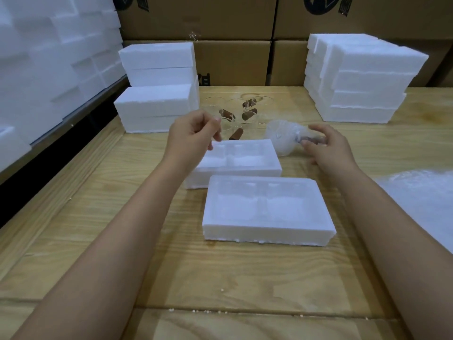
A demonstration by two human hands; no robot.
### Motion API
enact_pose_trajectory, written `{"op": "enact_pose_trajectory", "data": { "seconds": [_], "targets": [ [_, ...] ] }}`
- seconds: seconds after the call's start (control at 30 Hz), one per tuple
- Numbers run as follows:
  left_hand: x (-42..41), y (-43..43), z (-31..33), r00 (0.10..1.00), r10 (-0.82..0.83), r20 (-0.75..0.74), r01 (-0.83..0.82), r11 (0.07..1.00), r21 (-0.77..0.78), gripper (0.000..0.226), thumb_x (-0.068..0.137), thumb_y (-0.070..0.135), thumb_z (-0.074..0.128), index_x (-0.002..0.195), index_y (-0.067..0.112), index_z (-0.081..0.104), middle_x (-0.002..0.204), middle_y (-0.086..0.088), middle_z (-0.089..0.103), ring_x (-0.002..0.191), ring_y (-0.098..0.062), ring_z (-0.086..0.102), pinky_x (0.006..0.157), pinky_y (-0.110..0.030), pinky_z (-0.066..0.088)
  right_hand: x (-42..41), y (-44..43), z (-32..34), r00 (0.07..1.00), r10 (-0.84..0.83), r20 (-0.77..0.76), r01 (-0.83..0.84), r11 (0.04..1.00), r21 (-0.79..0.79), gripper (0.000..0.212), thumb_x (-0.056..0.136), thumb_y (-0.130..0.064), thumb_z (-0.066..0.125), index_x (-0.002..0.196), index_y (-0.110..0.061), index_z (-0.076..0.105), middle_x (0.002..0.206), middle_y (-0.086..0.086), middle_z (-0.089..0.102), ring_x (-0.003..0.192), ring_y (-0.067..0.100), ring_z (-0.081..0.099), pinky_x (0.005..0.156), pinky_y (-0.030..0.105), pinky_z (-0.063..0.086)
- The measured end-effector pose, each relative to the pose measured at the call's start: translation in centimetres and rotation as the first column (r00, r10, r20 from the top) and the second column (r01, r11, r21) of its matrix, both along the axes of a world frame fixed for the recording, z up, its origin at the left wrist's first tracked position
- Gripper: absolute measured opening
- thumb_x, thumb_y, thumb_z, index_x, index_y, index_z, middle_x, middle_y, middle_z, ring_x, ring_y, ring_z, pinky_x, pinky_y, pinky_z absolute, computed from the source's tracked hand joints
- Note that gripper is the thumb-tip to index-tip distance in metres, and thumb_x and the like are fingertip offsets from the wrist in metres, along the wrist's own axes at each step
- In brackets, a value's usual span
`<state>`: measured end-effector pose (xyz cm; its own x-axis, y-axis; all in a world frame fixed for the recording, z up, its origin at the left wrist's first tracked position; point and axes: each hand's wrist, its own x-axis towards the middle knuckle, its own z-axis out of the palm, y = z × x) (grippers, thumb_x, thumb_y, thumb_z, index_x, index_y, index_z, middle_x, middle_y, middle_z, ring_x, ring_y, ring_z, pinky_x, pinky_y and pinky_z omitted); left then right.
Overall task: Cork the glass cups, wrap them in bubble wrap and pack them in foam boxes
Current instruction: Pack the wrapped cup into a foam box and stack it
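Note:
Two open white foam boxes lie in front of me, the far foam box (269, 155) and the near foam box (267, 230), both with empty hollows. Behind them stand several clear glass cups (236, 106) with brown corks inside; one cork (235, 134) shows at the front of the group. My left hand (193, 137) hovers at the nearest cup (224, 123), fingers loosely curled, gripping nothing that I can see. My right hand (326, 146) holds a bubble-wrapped cup (282, 136) by its corked end, just right of the far box.
Closed foam boxes are stacked at the back left (157, 104) and back right (362, 77). Cardboard cartons (232, 62) line the back. A bubble wrap sheet (421, 192) lies at the right edge. Foam pieces (49, 57) pile up on the left.

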<state>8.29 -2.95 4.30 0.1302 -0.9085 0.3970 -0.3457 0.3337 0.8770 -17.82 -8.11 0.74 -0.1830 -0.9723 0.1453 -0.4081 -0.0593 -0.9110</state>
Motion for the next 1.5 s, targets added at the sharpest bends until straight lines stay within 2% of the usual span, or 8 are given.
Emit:
{"op": "enact_pose_trajectory", "data": {
  "seconds": [0.17,0.33,0.63,0.73,0.97,1.13,1.3,1.5],
  "targets": [
    [-1.4,-0.5,-0.8,0.998,-0.047,-0.039,0.047,0.999,0.01,0.02,0.095,0.008,0.055,0.081,0.021,0.062,0.077,0.002,0.066,0.067,0.001,0.062,0.069,-0.013,0.048,-0.4,-0.5,-1.3,0.982,-0.024,0.187,0.031,0.999,-0.034,0.022,0.085,-0.01,0.069,0.107,-0.011,0.067,0.081,0.0,0.064,0.054,0.003,0.054,0.054,0.013,0.046],
    [-1.5,-0.4,-1.0,0.998,-0.064,0.013,0.063,0.997,0.042,0.011,0.093,0.014,0.06,0.097,0.024,0.063,0.093,0.002,0.071,0.092,-0.004,0.067,0.088,-0.023,0.049,-0.7,0.3,-0.6,0.902,-0.06,0.427,0.11,0.989,-0.093,0.018,0.085,-0.007,0.069,0.103,-0.008,0.067,0.075,-0.001,0.063,0.055,0.002,0.056,0.063,0.013,0.05],
    [-2.1,-0.2,-0.8,0.934,-0.324,0.15,0.323,0.946,0.031,0.096,0.079,0.022,0.079,0.148,0.044,0.017,0.156,0.008,0.028,0.125,0.011,0.044,0.1,-0.008,0.038,2.2,3.5,3.8,0.589,0.272,0.761,-0.134,0.962,-0.239,0.01,0.089,-0.003,0.06,0.083,-0.008,0.066,0.066,-0.004,0.067,0.058,0.006,0.059,0.061,0.013,0.049],
    [-2.2,0.1,-0.5,0.918,-0.392,0.067,0.391,0.92,0.024,0.087,0.08,0.016,0.078,0.149,0.033,0.028,0.145,0.013,0.044,0.121,0.002,0.053,0.1,-0.027,0.048,3.8,4.5,4.3,0.615,0.303,0.728,-0.221,0.952,-0.21,0.005,0.087,-0.01,0.063,0.084,-0.006,0.065,0.063,-0.003,0.065,0.055,0.005,0.058,0.056,0.012,0.049],
    [-0.8,0.4,0.3,0.807,-0.534,-0.253,0.571,0.814,0.105,0.074,0.063,0.051,0.083,0.128,0.027,0.055,0.114,0.009,0.067,0.107,-0.018,0.065,0.081,-0.028,0.055,4.4,5.1,4.1,0.716,0.174,0.676,-0.175,0.982,-0.068,0.023,0.082,-0.026,0.071,0.075,-0.008,0.059,0.052,0.0,0.062,0.042,0.005,0.053,0.042,0.013,0.042],
    [-0.6,-0.2,-0.1,0.779,-0.461,-0.425,0.582,0.784,0.216,0.027,0.096,0.035,0.05,0.115,0.021,0.063,0.106,0.003,0.073,0.092,-0.026,0.071,0.073,-0.028,0.057,4.6,5.0,3.6,0.74,0.104,0.665,-0.182,0.982,0.049,0.021,0.083,-0.027,0.072,0.078,-0.01,0.06,0.048,0.0,0.06,0.037,0.005,0.047,0.035,0.014,0.037],
    [-0.4,-0.2,-0.3,0.763,-0.453,-0.461,0.596,0.769,0.23,0.025,0.103,0.021,0.04,0.118,0.018,0.061,0.103,0.002,0.074,0.086,-0.022,0.072,0.07,-0.025,0.057,4.6,4.9,3.6,0.742,0.091,0.664,-0.184,0.98,0.071,0.022,0.082,-0.027,0.072,0.08,-0.008,0.061,0.048,0.001,0.06,0.037,0.005,0.048,0.035,0.014,0.038],
    [-0.5,-0.2,-0.1,0.762,-0.432,-0.481,0.577,0.792,0.202,0.04,0.084,0.037,0.054,0.122,0.025,0.058,0.108,0.003,0.071,0.094,-0.022,0.071,0.068,-0.027,0.058,4.6,5.0,3.4,0.748,0.184,0.638,-0.206,0.978,-0.041,0.023,0.086,-0.026,0.068,0.076,-0.01,0.057,0.054,0.001,0.063,0.043,0.006,0.051,0.04,0.015,0.039]
  ]
}}
